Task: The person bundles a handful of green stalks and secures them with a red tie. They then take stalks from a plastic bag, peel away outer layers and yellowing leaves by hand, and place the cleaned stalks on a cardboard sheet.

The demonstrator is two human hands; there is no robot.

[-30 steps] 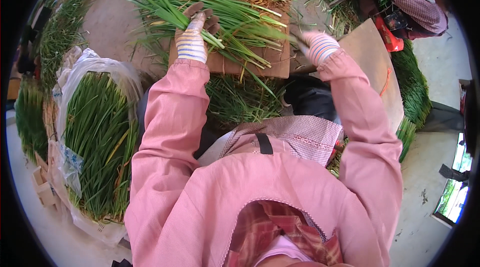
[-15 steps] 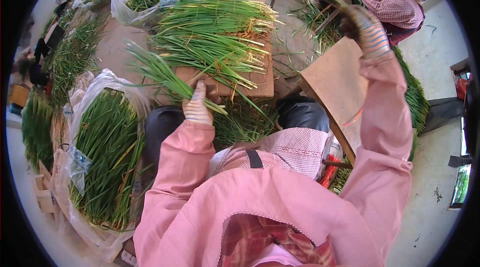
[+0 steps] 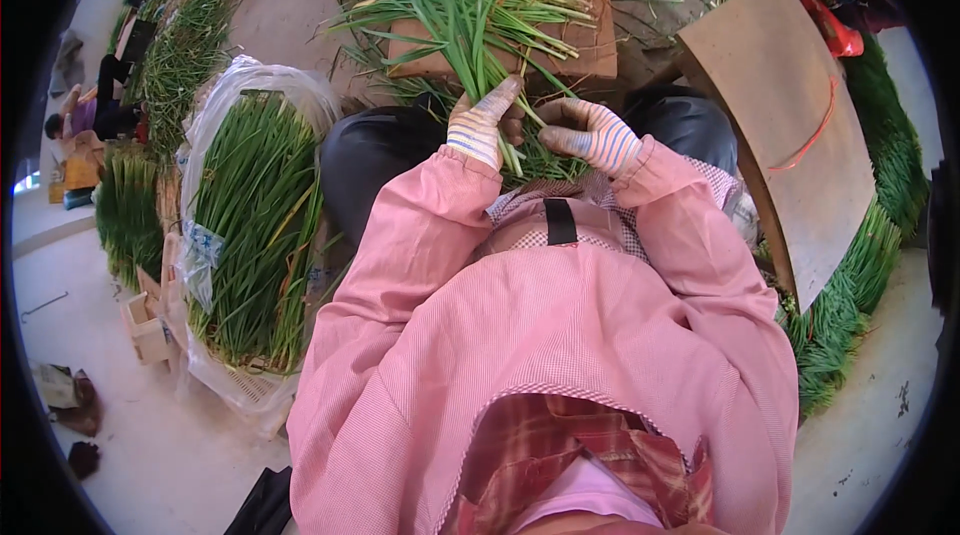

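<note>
My left hand point(image 3: 482, 120), in a striped glove with stained fingers, is closed on a small bunch of long green stalks point(image 3: 470, 60) with pale lower ends. The leaves fan up over the pile of stalks point(image 3: 520, 0) on the brown board point(image 3: 420, 55). Beside it my right hand point(image 3: 585, 135), gloved alike, has its fingers curled and pinched on a thin stalk, near the pale ends of the bunch. Both hands are above my lap, with loose greens point(image 3: 540, 163) beneath them.
A plastic-lined crate of greens point(image 3: 245, 225) stands at my left. At right are a tilted board point(image 3: 770, 135) with red string, a red bag point(image 3: 835, 35) and heaped greens point(image 3: 880, 125). People point(image 3: 85, 120) sit at the far left; clipped greens point(image 3: 190, 45) lie behind the crate.
My right hand has come down from high at the right to beside my left hand. The held bunch has swung more upright and moved inward over my lap. The view has shifted.
</note>
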